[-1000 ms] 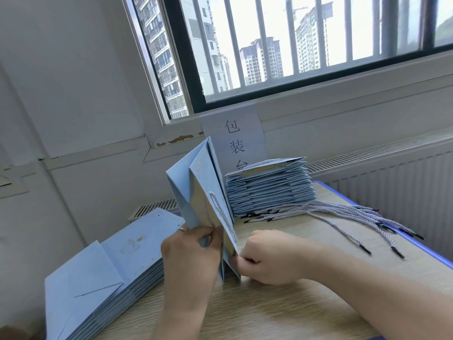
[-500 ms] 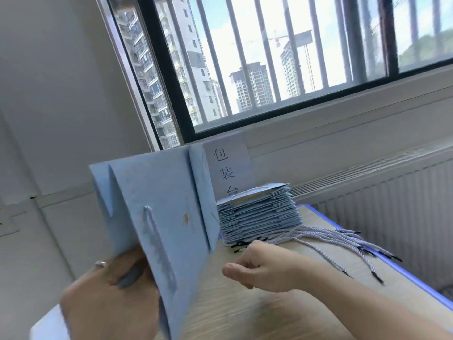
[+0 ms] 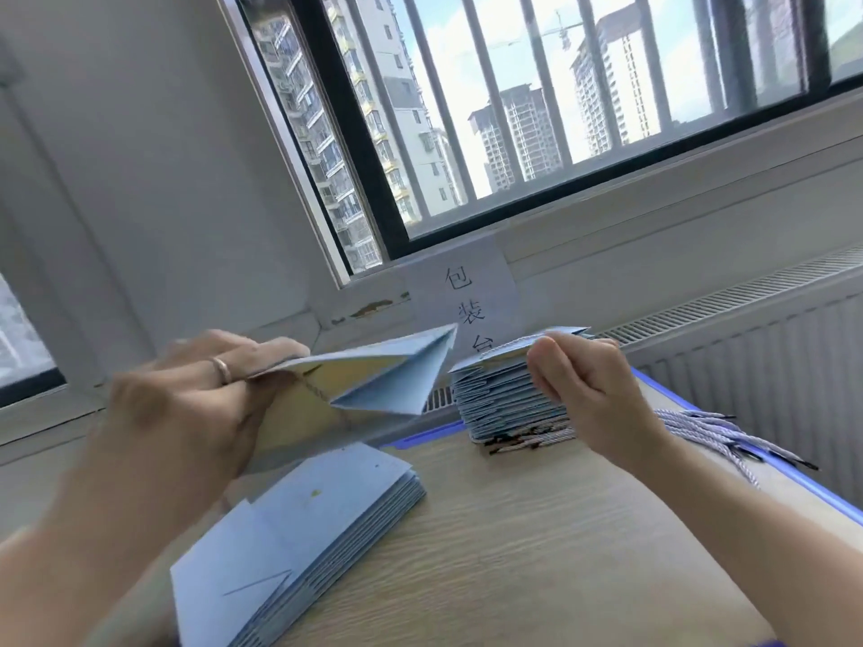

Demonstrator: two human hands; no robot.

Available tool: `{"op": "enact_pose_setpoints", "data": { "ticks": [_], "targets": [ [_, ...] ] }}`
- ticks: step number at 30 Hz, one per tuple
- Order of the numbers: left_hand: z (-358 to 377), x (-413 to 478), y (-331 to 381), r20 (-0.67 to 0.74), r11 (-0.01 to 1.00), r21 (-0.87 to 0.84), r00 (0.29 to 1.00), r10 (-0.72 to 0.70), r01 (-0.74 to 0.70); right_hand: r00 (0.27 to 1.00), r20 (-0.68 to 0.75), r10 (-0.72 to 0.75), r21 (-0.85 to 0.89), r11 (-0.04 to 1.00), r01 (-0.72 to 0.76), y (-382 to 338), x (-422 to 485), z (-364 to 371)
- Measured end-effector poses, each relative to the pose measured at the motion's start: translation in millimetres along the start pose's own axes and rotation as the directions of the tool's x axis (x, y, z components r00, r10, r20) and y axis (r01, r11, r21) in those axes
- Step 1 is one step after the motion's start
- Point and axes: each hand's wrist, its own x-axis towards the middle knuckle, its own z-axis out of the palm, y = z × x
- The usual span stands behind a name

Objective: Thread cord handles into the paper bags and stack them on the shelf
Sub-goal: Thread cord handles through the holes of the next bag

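My left hand (image 3: pixel 187 403) grips the blue bag (image 3: pixel 383 366) up over the pile (image 3: pixel 327 516) on the worktop (image 3: pixel 537 530), my right hand (image 3: pixel 583 389) is curled and empty, so the bag may slip and mess the pile.

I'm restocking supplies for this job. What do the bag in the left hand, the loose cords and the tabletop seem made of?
Bag: stiff pale-blue paper or thin card, matte, holding sharp folds. Cords: twisted pale textile rope, striped; black tips, probably plastic. Tabletop: likely wood-grain laminate, low sheen, with a blue edge band.
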Motion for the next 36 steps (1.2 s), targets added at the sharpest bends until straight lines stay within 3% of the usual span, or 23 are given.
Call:
{"op": "enact_pose_setpoints", "data": {
  "ticks": [1, 3, 5, 7, 14, 17, 21, 23, 25, 27, 29, 32, 34, 36],
  "targets": [
    [0, 1, -7, 0.047, 0.997, 0.074, 0.999, 0.022, -0.025, 1.0, -0.001, -0.024, 0.022, 0.999, 0.024, -9, 3, 1],
    [1, 12, -15, 0.123, 0.948, 0.215, 0.969, 0.213, -0.236, 0.995, 0.069, -0.071, 0.048, 0.997, 0.068, -28, 10, 7],
    [2, 29, -9, 0.158, 0.877, 0.237, 0.907, 0.39, -0.419, 0.969, 0.233, -0.087, 0.032, 0.996, 0.081, -49, 16, 18],
    [4, 43, 1, 0.189, 0.851, 0.206, 0.873, 0.451, -0.484, 0.919, 0.39, -0.064, -0.076, 0.992, 0.101, -64, 18, 31],
    [25, 51, 27, 0.077, 0.864, 0.226, 0.893, 0.444, -0.449, 0.842, 0.539, -0.036, -0.392, 0.873, 0.289, -81, 2, 48],
    [36, 39, 37, 0.006, 0.875, 0.263, 0.908, 0.42, -0.406, 0.841, 0.54, 0.037, -0.609, 0.707, 0.36, -82, -12, 54],
    [51, 14, 47, -0.199, 0.923, 0.341, 0.947, 0.254, -0.176, 0.916, 0.401, 0.014, -0.741, 0.593, 0.315, -64, -38, 65],
    [60, -4, 53, -0.367, 0.968, 0.246, 0.929, 0.053, 0.042, 0.927, 0.376, 0.003, -0.763, 0.569, 0.307, -47, -53, 68],
    [75, -21, 63, -0.465, 0.965, 0.081, 0.866, -0.186, 0.25, 0.926, 0.376, 0.032, -0.776, 0.557, 0.296, -36, -65, 71],
    [92, -33, 77, -0.442, 0.895, -0.133, 0.782, -0.439, 0.427, 0.921, 0.387, 0.049, -0.796, 0.522, 0.307, -29, -72, 74],
    [112, -40, 92, -0.305, 0.768, -0.292, 0.706, -0.64, 0.57, 0.908, 0.414, 0.066, -0.794, 0.514, 0.325, -26, -74, 76],
    [135, -40, 110, -0.134, 0.628, -0.401, 0.635, -0.761, 0.667, 0.866, 0.479, 0.143, -0.776, 0.53, 0.342, -25, -76, 80],
    [136, -31, 113, -0.097, 0.545, -0.476, 0.576, -0.812, 0.69, 0.801, 0.56, 0.21, -0.752, 0.535, 0.386, -22, -78, 77],
    [131, -21, 109, -0.176, 0.597, -0.449, 0.59, -0.788, 0.665, 0.689, 0.682, 0.246, -0.632, 0.672, 0.386, -23, -72, 72]
  ]
}}
